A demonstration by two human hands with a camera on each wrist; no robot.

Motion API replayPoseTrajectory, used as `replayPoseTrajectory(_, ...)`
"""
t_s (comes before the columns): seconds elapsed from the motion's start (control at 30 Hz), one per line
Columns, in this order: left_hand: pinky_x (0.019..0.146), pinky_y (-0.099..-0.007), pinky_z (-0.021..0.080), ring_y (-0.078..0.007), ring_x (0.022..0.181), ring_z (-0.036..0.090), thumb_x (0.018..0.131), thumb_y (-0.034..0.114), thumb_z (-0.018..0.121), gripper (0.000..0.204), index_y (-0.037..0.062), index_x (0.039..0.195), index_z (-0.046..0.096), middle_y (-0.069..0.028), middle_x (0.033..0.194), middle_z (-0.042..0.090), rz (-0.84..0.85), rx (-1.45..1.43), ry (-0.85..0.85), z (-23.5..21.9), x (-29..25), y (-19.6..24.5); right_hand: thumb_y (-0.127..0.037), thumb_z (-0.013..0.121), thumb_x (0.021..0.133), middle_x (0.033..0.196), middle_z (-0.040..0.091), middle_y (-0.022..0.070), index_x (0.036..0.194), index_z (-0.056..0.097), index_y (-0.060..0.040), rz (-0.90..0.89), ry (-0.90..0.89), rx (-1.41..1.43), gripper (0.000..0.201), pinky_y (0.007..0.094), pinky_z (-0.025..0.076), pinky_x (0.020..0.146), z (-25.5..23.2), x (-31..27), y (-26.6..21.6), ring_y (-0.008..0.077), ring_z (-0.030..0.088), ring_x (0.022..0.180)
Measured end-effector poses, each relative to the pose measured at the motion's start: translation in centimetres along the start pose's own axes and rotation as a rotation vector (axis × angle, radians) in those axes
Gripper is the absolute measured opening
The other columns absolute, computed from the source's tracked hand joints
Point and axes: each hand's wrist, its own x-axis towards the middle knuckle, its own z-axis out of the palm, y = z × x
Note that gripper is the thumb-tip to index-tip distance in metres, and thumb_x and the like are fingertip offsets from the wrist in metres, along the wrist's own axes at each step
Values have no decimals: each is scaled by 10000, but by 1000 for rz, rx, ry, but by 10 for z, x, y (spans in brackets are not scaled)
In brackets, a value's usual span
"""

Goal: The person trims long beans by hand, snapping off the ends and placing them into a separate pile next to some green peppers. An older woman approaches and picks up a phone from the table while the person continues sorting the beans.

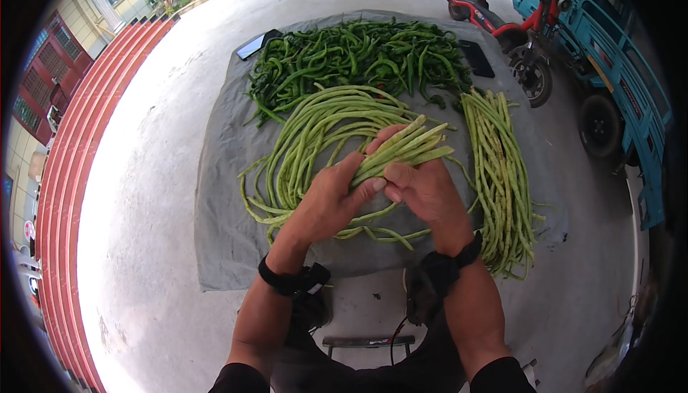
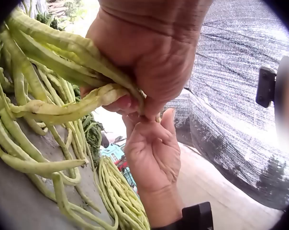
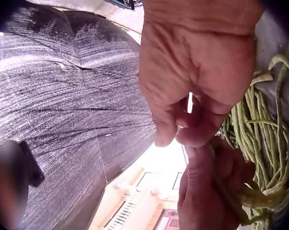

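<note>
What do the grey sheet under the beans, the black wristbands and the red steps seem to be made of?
The sheet looks like dull cloth or thin tarp, judging by its soft creases. The wristbands seem to be matt fabric straps: they wrap closely round the wrists. The steps look like smooth stone or painted concrete, with hard, straight edges.

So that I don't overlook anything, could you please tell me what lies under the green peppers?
Grey cloth shows around the edges of the green peppers and probably continues beneath. The heap hides whatever else may lie there.
</note>
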Motion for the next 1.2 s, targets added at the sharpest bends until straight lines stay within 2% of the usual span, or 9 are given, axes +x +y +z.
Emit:
replayPoseTrajectory(0.2, 661, -431, 453, -322, 704, 569, 1077, 322, 629, 339, -14, 1091, 587, -195, 796, 610, 46, -96, 57, 2, -2, -6, -98, 753, 981, 1123, 702, 74, 1379, 575, -17, 56, 20, -62, 443, 252, 515, 611, 3, 0, -4, 88, 616, 775)
replayPoseTrajectory(0.3, 653, -430, 450, -301, 688, 565, 1082, 321, 620, 337, -15, 1084, 591, -179, 786, 607, -34, -120, 28, -3, -3, -2, -141, 755, 992, 1068, 686, 39, 1387, 586, -21, 89, 39, -79, 446, 254, 512, 609, -1, 0, 1, 86, 613, 780)
replayPoseTrajectory(0.6, 671, -470, 460, -412, 723, 596, 1080, 326, 615, 342, -11, 1065, 562, -227, 804, 625, -54, 100, 25, -1, 0, -4, -177, 695, 1044, 923, 634, -4, 1363, 632, -18, 107, 100, 0, 361, 257, 509, 670, -3, 0, 11, 99, 593, 767)
replayPoseTrajectory(0.73, 682, -504, 463, -478, 760, 599, 1080, 320, 610, 352, -17, 1028, 521, -256, 804, 621, -24, 38, 85, 3, 1, -3, -197, 697, 1045, 883, 610, -14, 1304, 660, -15, 90, 109, 52, 319, 252, 492, 642, 0, 2, 14, 94, 574, 736)
replayPoseTrajectory(0.8, 679, -512, 464, -489, 768, 604, 1082, 309, 604, 352, -18, 1003, 503, -263, 801, 618, 7, -89, 155, 8, 1, -4, -210, 703, 1043, 866, 596, -18, 1251, 669, -15, 107, 199, -104, 287, 257, 483, 619, 5, 4, 15, 89, 562, 718)
replayPoseTrajectory(0.9, 670, -527, 464, -489, 783, 630, 1081, 283, 602, 332, -16, 1000, 484, -258, 810, 633, -158, 65, 162, 1, 1, 2, -227, 712, 1040, 855, 583, -21, 1170, 673, -22, 165, 207, -142, 246, 259, 471, 592, 13, 5, 10, 81, 551, 705)
replayPoseTrajectory(1.03, 669, -531, 479, -476, 799, 658, 1058, 249, 625, 283, 11, 1009, 480, -242, 852, 662, -119, 358, 200, 8, 2, 6, -236, 717, 1039, 852, 575, -22, 1109, 670, -36, 160, 202, 2, 217, 247, 459, 575, 9, 6, 18, 74, 531, 683)
replayPoseTrajectory(1.13, 689, -535, 501, -460, 828, 678, 1032, 238, 646, 261, 27, 1025, 493, -230, 900, 676, -135, 570, 166, 11, 3, 9, -242, 702, 1049, 919, 590, -48, 1259, 677, -52, 132, 186, -22, 284, 237, 423, 593, 3, 4, 24, 46, 520, 759)
replayPoseTrajectory(1.2, 695, -543, 486, -474, 833, 662, 1033, 244, 648, 273, 25, 1031, 485, -234, 899, 667, -92, 575, 155, 11, 2, 12, -236, 715, 1041, 903, 579, -53, 1246, 690, -45, 146, 221, -52, 282, 233, 411, 588, 4, 2, 24, 40, 509, 750)
